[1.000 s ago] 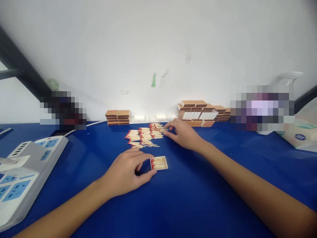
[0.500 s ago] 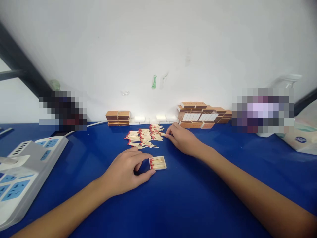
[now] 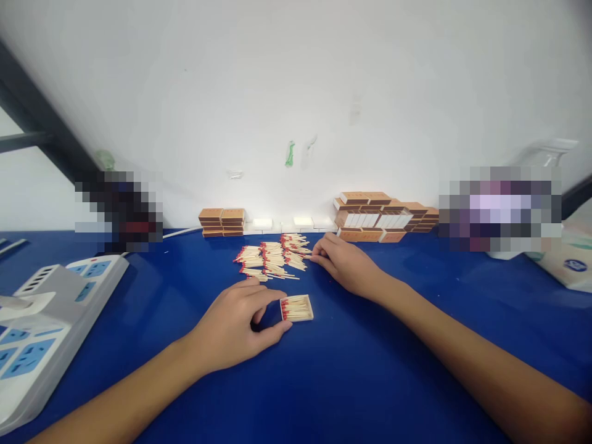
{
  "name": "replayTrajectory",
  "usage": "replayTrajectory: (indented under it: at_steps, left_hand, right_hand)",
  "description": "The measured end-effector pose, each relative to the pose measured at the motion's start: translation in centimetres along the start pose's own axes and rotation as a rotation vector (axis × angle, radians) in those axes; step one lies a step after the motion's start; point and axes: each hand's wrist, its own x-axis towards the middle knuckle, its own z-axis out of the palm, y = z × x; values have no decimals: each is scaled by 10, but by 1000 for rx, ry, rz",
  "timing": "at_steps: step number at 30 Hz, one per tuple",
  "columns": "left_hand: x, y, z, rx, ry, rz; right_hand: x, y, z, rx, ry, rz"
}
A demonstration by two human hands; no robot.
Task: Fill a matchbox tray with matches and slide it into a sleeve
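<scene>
My left hand (image 3: 240, 327) rests on the blue table, its thumb and fingers gripping the left end of a small white matchbox tray (image 3: 311, 308). Red-tipped matches (image 3: 296, 307) lie side by side in that tray, heads to the left. Behind it a loose pile of matches (image 3: 272, 256) is spread out, most heads also pointing left. At the right edge of this pile is my right hand (image 3: 345, 262), with thumb and fingertips pinched together on the ends of matches. How many it pinches is hidden.
Brown matchboxes are stacked against the wall at right (image 3: 370, 234) and left (image 3: 221, 222), with white trays (image 3: 303, 222) between. A white power strip (image 3: 69, 320) fills the left side. A tissue pack (image 3: 573, 246) stands far right.
The view has shifted slightly. My right hand stays at the right edge of the pile, its fingers still pinched. My left hand keeps its grip on the tray.
</scene>
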Motion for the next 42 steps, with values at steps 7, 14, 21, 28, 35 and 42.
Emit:
replayTrajectory:
  at_steps: [7, 14, 21, 28, 35, 42]
  left_hand:
    - [-1, -1, 0, -4, -4, -2]
    - [0, -1, 0, -2, -11, -8]
    - [0, 1, -1, -9, -4, -9]
    - [0, 1, 0, 2, 9, -43]
    - [1, 0, 0, 4, 29, -52]
    - [1, 2, 0, 9, 29, -46]
  right_hand:
    - [-1, -1, 1, -57, -18, -8]
    - [-1, 0, -1, -93, -40, -29]
    - [-3, -5, -2, -120, -28, -61]
    - [-11, -18, -12, -86, 8, -76]
    - [-25, -50, -24, 17, -43, -67]
    - [-33, -78, -20, 18, -103, -175]
